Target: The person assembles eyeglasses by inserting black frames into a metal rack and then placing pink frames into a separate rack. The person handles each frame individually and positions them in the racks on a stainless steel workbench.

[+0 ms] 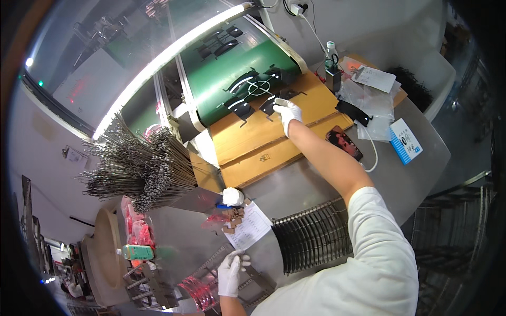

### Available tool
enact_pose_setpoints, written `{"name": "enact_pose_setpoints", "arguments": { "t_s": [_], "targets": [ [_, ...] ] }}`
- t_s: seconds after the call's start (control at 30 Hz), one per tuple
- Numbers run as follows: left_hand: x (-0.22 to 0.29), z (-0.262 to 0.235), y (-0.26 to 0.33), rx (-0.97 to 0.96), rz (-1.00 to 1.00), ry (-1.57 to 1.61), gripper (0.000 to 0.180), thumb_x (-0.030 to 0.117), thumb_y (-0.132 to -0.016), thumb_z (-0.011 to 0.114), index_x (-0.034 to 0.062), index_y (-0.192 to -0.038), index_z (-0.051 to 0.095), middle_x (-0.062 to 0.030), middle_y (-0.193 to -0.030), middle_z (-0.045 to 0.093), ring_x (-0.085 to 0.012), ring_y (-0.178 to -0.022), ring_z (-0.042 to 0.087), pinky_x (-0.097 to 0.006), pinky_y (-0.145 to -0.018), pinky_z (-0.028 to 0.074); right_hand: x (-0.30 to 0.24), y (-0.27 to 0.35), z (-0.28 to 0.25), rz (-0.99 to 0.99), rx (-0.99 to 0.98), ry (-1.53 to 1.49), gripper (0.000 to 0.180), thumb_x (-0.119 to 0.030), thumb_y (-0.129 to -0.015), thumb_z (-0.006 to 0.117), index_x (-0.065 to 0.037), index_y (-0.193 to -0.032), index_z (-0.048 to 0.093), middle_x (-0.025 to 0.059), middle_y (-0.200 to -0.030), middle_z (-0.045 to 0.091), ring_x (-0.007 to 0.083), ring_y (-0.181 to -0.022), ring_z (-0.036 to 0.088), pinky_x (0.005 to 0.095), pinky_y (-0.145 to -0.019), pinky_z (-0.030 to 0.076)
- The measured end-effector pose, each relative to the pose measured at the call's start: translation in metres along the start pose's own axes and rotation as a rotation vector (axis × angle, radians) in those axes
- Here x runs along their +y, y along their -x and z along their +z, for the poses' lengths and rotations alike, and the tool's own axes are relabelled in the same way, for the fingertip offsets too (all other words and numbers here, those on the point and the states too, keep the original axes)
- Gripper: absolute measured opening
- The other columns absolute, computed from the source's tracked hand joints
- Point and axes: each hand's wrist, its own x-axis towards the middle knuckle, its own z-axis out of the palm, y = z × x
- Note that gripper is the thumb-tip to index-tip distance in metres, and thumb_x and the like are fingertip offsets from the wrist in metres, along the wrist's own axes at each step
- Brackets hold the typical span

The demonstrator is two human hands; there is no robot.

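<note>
My right hand (288,111), in a white glove, reaches far forward over the brown cardboard (253,145). Its fingertips close on the edge of a black brake pad (268,107). Another brake pad (240,108) lies just left of it at the conveyor's end, and a curved one (242,83) rests farther up on the green belt. My left hand (230,271), also gloved, is low at the near side with curled fingers; what they hold, if anything, is hidden. Beside my right forearm stands a tight row of dark curved pads (313,237).
A green conveyor belt (211,100) slopes down at the back. Thick bundles of wire hooks (142,168) stand left. A printed sheet (250,226) lies mid-table. At right are a phone (343,143), a blue-white box (406,141), plastic bags (377,108) and a bottle (330,55).
</note>
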Motion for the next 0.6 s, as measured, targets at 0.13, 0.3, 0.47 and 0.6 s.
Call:
{"name": "enact_pose_setpoints", "arguments": {
  "t_s": [0.13,0.3,0.47,0.6],
  "targets": [
    [0.008,0.017,-0.011,-0.058,0.050,-0.027,0.034,0.023,-0.106,0.056,-0.0025,-0.128,0.062,-0.0123,-0.106,0.073,-0.0146,-0.085,0.069,-0.025,-0.073,0.050,-0.095,0.125,-0.038,0.107,-0.072,0.194,0.032,-0.003,-0.085,0.077,-0.011,-0.116,0.074,-0.0019,-0.104,0.071,0.0061,-0.075,0.054,0.0211,-0.063,0.040],
    [0.042,0.063,-0.033,-0.106,0.269,-0.015,0.034,0.010,-0.103,0.056,0.0004,-0.135,0.061,-0.0122,-0.123,0.068,-0.0126,-0.098,0.066,-0.026,-0.081,0.052,-0.135,0.266,-0.124,0.194,-0.196,0.138,0.024,-0.003,-0.085,0.075,-0.010,-0.106,0.069,-0.0040,-0.092,0.061,0.0053,-0.076,0.056,0.0196,-0.062,0.041],
    [0.072,0.130,-0.046,-0.055,0.869,0.040,0.059,0.020,-0.099,0.065,0.0130,-0.152,0.041,-0.0069,-0.145,0.053,-0.0227,-0.123,0.057,-0.036,-0.096,0.051,-0.125,0.352,-0.181,0.131,-0.469,0.438,0.052,0.005,-0.086,0.072,-0.006,-0.136,0.064,-0.0023,-0.090,0.063,0.0058,-0.078,0.058,0.0221,-0.069,0.048],
    [0.106,0.175,-0.025,-0.131,0.941,0.652,0.058,0.023,-0.097,0.062,0.0246,-0.151,0.040,-0.0067,-0.152,0.045,-0.0321,-0.132,0.053,-0.044,-0.101,0.053,-0.125,0.379,-0.176,0.058,-0.630,0.437,0.085,-0.004,-0.090,0.076,-0.013,-0.163,0.033,0.0043,-0.118,0.066,0.0110,-0.105,0.060,0.0287,-0.099,0.049]
  ]
}}
